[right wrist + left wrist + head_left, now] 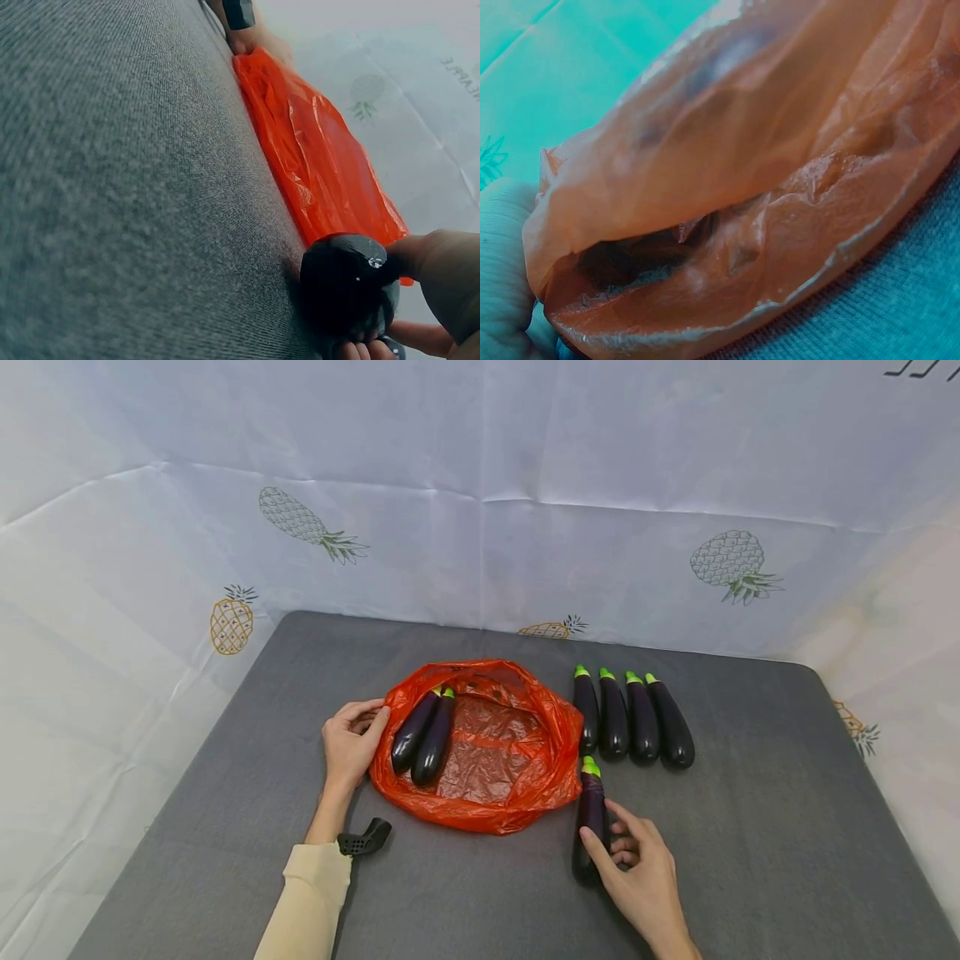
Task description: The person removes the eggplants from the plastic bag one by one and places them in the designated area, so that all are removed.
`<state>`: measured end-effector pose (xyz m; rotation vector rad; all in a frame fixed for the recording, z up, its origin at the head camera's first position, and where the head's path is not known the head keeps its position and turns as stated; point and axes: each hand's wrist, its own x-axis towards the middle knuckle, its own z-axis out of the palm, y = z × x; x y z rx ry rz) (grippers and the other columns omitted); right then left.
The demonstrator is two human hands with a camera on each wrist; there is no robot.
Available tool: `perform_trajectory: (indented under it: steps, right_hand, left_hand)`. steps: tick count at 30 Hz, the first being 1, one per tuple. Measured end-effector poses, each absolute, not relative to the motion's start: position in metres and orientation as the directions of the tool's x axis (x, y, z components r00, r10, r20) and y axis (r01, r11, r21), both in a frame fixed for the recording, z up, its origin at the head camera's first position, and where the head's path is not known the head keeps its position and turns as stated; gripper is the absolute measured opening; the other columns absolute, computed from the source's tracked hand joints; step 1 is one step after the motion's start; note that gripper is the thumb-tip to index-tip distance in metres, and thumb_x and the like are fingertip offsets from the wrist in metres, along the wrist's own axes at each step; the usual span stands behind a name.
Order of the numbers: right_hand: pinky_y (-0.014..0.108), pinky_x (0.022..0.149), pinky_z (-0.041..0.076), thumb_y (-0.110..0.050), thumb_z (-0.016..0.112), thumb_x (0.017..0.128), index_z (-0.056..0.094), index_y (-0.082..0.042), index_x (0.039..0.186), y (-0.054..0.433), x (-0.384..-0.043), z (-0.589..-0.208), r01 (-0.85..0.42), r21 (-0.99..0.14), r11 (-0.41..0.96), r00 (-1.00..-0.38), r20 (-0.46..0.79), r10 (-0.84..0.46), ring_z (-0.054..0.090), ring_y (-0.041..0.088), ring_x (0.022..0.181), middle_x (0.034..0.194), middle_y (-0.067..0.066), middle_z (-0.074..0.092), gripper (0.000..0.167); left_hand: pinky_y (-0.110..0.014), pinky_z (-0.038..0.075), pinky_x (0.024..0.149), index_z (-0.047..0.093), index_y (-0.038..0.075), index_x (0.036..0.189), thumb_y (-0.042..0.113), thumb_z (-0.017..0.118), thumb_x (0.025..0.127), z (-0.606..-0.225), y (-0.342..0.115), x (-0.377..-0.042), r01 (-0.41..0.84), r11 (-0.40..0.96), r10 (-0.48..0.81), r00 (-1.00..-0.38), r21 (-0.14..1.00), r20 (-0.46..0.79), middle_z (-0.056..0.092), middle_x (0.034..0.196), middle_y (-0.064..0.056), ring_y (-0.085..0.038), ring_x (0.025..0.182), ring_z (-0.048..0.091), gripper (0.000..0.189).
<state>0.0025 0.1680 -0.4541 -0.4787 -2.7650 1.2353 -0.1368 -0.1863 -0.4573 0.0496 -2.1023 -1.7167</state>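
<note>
A red plastic bag [487,818] lies wide open on the grey table, with two eggplants [433,743] inside at its left. My left hand [351,743] holds the bag's left rim; the left wrist view shows only part of that hand [506,262] beside the crumpled plastic. Just off the bag's lower right side, my right hand [637,868] grips an eggplant [591,810] between thumb and fingers. Its green stem end points away from me. From the right wrist, the dark rounded end of this eggplant [345,285] appears close up, with fingers on its far side.
Several more eggplants [630,718] lie side by side to the right of the bag, green ends toward the back. White cloth with pineapple prints [480,552] hangs behind the table [750,843] and along both sides.
</note>
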Motion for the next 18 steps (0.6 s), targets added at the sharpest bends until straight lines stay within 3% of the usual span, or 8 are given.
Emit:
perform_trajectory:
  steps: [8,18]
  right_hand:
    - [0.017,0.059,0.051,-0.021,0.086,0.084,0.069,-0.008,0.129,0.1689,0.0024,-0.4551,0.241,-0.747,0.620,-0.944,-0.031,0.330,0.053,0.002,0.067,0.094,0.010,0.060,0.050]
    - [0.016,0.057,0.050,-0.029,0.083,0.087,0.069,-0.006,0.129,0.1709,0.0020,-0.4556,0.204,-0.743,0.637,-0.947,0.014,0.320,0.052,0.001,0.068,0.095,0.011,0.061,0.050]
  left_hand:
    - [-0.007,0.054,0.074,0.073,-0.017,0.103,-0.005,0.072,0.090,-0.4558,-0.1863,-0.1361,0.238,0.239,-0.287,-0.909,0.941,0.303,0.067,0.095,-0.033,0.002,0.077,0.064,0.017]
    - [-0.007,0.054,0.074,0.073,-0.016,0.104,-0.004,0.072,0.091,-0.4564,-0.1866,-0.1365,0.234,0.237,-0.285,-0.911,0.943,0.298,0.067,0.096,-0.033,0.004,0.076,0.064,0.018]
